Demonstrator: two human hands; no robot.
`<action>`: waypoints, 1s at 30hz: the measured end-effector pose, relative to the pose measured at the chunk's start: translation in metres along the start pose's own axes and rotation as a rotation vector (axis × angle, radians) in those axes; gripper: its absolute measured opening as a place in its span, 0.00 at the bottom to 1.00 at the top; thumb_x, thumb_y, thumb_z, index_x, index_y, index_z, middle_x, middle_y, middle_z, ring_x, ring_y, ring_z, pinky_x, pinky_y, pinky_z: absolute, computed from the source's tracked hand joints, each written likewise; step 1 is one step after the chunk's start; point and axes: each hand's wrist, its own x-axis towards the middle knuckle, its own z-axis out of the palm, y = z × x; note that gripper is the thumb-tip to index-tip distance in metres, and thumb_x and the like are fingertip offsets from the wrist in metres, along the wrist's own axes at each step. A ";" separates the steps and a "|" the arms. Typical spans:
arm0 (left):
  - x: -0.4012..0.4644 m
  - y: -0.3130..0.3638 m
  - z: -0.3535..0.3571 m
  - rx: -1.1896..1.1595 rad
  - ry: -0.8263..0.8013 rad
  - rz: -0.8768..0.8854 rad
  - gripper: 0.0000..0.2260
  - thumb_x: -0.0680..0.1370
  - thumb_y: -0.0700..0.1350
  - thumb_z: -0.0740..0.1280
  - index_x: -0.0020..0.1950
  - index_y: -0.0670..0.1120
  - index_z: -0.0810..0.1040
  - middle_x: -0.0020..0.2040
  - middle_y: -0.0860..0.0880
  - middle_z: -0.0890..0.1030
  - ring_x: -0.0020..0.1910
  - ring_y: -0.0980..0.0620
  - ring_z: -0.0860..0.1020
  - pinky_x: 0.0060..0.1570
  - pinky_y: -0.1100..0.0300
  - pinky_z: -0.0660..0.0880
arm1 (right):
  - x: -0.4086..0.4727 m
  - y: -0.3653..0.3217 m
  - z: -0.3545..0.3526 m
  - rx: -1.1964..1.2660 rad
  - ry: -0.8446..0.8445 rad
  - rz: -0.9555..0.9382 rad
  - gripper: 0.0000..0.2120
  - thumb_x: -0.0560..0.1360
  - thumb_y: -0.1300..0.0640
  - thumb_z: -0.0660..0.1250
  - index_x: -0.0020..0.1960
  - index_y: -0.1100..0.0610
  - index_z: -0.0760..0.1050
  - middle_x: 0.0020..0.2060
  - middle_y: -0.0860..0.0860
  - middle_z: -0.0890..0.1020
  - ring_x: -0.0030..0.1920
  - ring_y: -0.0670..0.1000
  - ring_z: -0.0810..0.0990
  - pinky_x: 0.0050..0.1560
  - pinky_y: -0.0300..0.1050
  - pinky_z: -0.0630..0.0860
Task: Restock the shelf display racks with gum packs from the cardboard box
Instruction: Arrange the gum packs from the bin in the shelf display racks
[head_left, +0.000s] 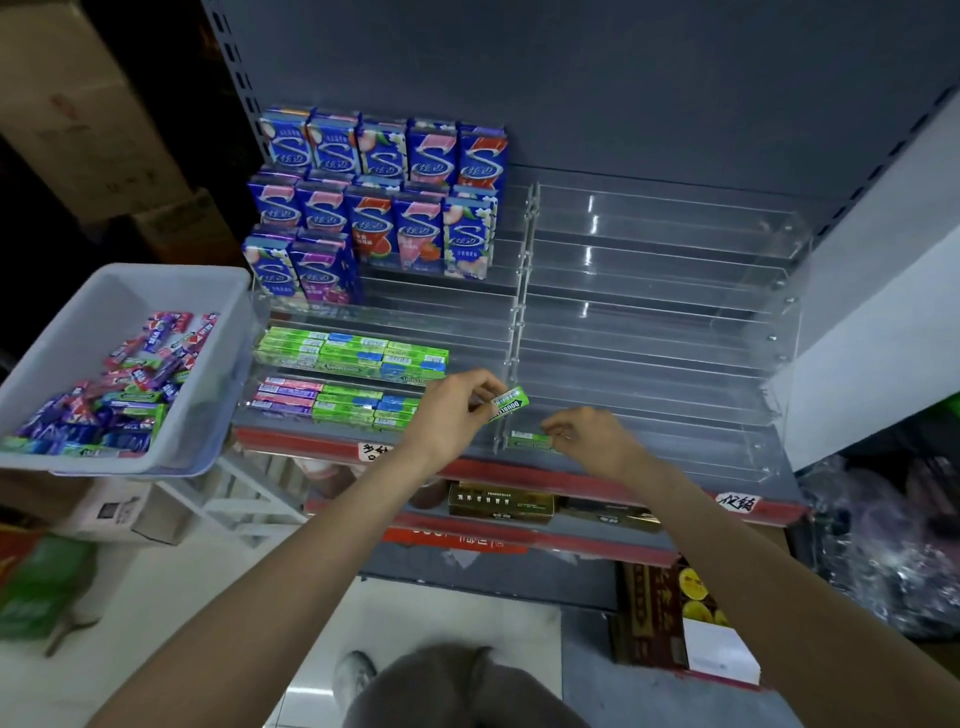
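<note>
My left hand (457, 405) pinches a green gum pack (510, 403) just above the bottom row of the left clear acrylic rack (511, 322). My right hand (587, 439) pinches a second green gum pack (530, 440) lying in the lowest front slot of the right clear rack (675, 322), whose other tiers hold nothing. Green and purple gum sticks (353, 353) fill the left rack's lower rows, and blue upright gum boxes (379, 197) fill its upper tiers. A grey plastic bin (72, 322) of mixed gum packs sits at the left.
A red-edged shelf lip (519, 470) runs under the racks, with gold boxes (501, 501) on the shelf below. Cardboard boxes (119, 512) stand under the bin. Dark bags (893, 545) crowd the right side. A yellow-patterned carton (675, 618) sits on the floor.
</note>
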 end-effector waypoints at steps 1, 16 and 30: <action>0.000 0.001 0.002 0.001 -0.002 0.001 0.09 0.76 0.36 0.67 0.55 0.44 0.79 0.49 0.51 0.80 0.47 0.56 0.76 0.49 0.66 0.72 | 0.000 0.002 -0.001 0.027 0.011 0.003 0.15 0.77 0.63 0.62 0.64 0.60 0.75 0.60 0.55 0.79 0.60 0.51 0.77 0.58 0.32 0.67; 0.012 0.022 0.022 -0.028 0.044 0.001 0.10 0.75 0.39 0.69 0.56 0.42 0.77 0.51 0.48 0.80 0.45 0.56 0.77 0.44 0.72 0.71 | -0.016 0.010 -0.018 0.656 0.378 -0.090 0.08 0.72 0.65 0.70 0.45 0.53 0.78 0.41 0.48 0.81 0.43 0.46 0.79 0.48 0.33 0.75; 0.014 -0.001 0.017 0.115 0.043 -0.101 0.19 0.77 0.40 0.66 0.69 0.46 0.71 0.67 0.46 0.72 0.55 0.53 0.76 0.64 0.61 0.67 | -0.001 0.021 0.007 0.181 0.245 0.014 0.11 0.76 0.67 0.63 0.57 0.60 0.78 0.51 0.55 0.82 0.51 0.53 0.81 0.48 0.31 0.71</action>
